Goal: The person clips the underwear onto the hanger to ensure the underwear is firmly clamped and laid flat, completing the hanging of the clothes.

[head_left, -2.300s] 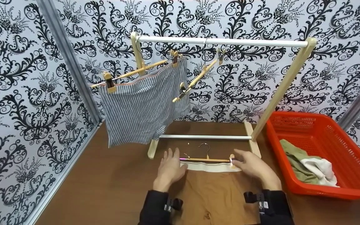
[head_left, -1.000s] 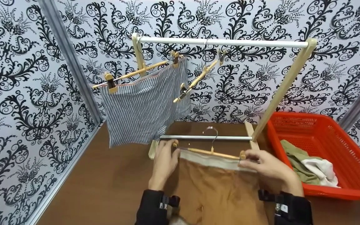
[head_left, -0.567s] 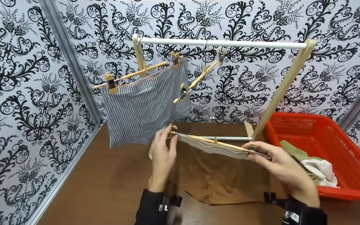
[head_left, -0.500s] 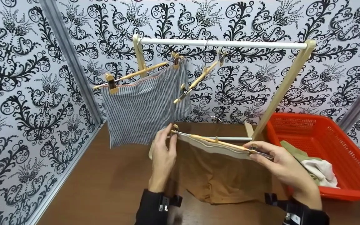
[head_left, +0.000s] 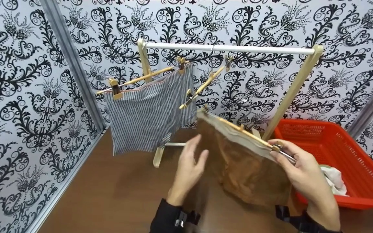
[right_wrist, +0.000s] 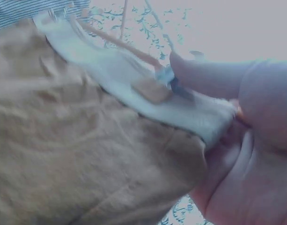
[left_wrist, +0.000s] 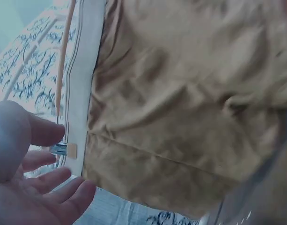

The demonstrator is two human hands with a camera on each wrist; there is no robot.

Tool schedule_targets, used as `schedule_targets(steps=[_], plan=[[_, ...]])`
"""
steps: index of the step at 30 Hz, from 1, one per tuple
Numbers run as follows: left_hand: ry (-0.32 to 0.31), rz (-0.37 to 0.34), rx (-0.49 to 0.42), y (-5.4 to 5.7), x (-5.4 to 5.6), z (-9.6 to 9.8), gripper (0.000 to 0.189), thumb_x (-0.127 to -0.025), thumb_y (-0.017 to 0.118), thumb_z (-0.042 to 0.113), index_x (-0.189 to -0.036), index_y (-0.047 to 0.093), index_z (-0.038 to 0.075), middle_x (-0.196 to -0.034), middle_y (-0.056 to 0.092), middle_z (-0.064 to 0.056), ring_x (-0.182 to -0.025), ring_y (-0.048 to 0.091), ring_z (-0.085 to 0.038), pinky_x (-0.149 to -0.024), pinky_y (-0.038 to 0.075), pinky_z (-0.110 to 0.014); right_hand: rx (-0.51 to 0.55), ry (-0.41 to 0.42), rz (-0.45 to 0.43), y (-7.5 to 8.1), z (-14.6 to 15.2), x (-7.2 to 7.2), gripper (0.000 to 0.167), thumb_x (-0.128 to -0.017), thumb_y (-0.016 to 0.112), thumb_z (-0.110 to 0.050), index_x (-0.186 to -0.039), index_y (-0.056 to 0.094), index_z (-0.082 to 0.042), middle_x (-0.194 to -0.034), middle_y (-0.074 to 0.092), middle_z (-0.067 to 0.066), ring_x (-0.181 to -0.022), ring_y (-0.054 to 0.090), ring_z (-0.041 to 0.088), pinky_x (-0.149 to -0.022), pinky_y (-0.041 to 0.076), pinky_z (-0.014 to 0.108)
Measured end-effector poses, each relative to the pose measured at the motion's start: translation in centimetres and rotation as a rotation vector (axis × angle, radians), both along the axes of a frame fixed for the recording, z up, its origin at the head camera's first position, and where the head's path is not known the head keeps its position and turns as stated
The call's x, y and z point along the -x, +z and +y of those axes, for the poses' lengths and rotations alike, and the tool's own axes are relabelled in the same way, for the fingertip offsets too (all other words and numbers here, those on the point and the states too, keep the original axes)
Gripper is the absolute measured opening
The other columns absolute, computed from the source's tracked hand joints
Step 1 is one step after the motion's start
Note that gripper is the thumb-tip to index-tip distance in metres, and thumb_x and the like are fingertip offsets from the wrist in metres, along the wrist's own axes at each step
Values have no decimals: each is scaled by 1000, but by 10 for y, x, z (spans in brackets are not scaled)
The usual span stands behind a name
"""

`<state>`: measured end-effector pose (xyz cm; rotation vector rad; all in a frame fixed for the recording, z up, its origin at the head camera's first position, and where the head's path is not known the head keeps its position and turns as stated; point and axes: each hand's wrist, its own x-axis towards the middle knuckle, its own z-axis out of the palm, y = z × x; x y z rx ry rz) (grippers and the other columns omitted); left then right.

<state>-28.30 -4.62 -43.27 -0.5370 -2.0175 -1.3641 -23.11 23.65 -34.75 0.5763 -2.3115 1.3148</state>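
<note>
Brown shorts [head_left: 244, 168] with a pale waistband hang tilted from a wooden clip hanger [head_left: 235, 126], the left end higher. My right hand [head_left: 306, 171] grips the hanger's right end around its clip; in the right wrist view the thumb [right_wrist: 204, 77] lies along the waistband near that clip. My left hand [head_left: 189, 165] is apart from the hanger in the head view, fingers spread. In the left wrist view the left hand [left_wrist: 40, 173] appears beside the hanger's other clip [left_wrist: 66, 150]. The hanger's hook is blurred against the wallpaper.
A small rack with a white top rail [head_left: 231, 48] stands behind. Striped shorts [head_left: 147, 116] hang from it on the left, and a bare clip hanger [head_left: 206, 84] hangs mid-rail. At right a red basket [head_left: 367, 168] holds a white cloth [head_left: 335, 181].
Both hands lifted the hanger with the brown shorts off the table. Then my left hand let go of its end, and the left end swung upward and right. My right hand keeps its grip.
</note>
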Motion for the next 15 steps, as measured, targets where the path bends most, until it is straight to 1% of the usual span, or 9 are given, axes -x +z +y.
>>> schedule_targets(steps=[2,5,7,9,10,12,14,15], plan=[[-57,-17,9,-1,-4,10,48,-99,63,8,-142,50,-8,-142,54,-22,-134,50,-32,-114,36,-45,31,-62,22,2,-1,-4,28,-99,64,-3,-126,68,-8,-108,72,8,-87,66,13,-72,53,17],[-140,-53,17,-1,-10,26,46,-101,61,11,-142,51,-6,-142,55,-19,-134,50,-29,-114,36,-42,72,-196,55,6,-4,-9,29,-98,66,-5,-127,68,-7,-109,71,5,-89,65,8,-74,51,13],[-186,-82,33,-1,-13,37,46,-102,59,13,-143,50,-5,-143,55,-17,-134,50,-27,-114,36,-40,117,-270,49,8,-5,-12,31,-98,66,-5,-129,67,-6,-113,70,2,-95,64,5,-79,50,11],[-222,-111,56,-1,-13,49,46,-103,58,14,-144,49,-4,-144,54,-17,-135,49,-25,-114,36,-38,178,-324,23,9,-6,-14,33,-98,66,-7,-132,65,-7,-118,69,0,-102,63,4,-85,48,11],[-235,-118,68,-1,-12,54,45,-103,57,15,-144,49,-4,-144,54,-17,-135,50,-25,-113,37,-37,206,-347,8,10,-7,-15,34,-99,66,-9,-133,65,-8,-119,68,-1,-103,62,4,-86,47,10],[-281,-167,71,0,-4,64,46,-104,56,17,-145,49,-2,-146,53,-16,-136,49,-23,-113,36,-35,250,-381,-3,12,-8,-16,36,-99,65,-10,-135,64,-10,-120,67,0,-103,61,7,-86,47,11],[-339,-246,31,5,7,72,46,-104,56,18,-145,50,-1,-146,53,-15,-134,50,-21,-112,38,-32,276,-415,8,12,-10,-17,38,-99,65,-11,-137,63,-12,-123,67,2,-102,60,9,-85,47,11],[-378,-297,-15,9,14,76,45,-104,56,18,-145,50,-1,-145,54,-16,-131,54,-22,-109,41,-32,285,-427,22,13,-11,-17,39,-99,65,-10,-138,62,-12,-124,67,4,-102,60,9,-84,47,12]])
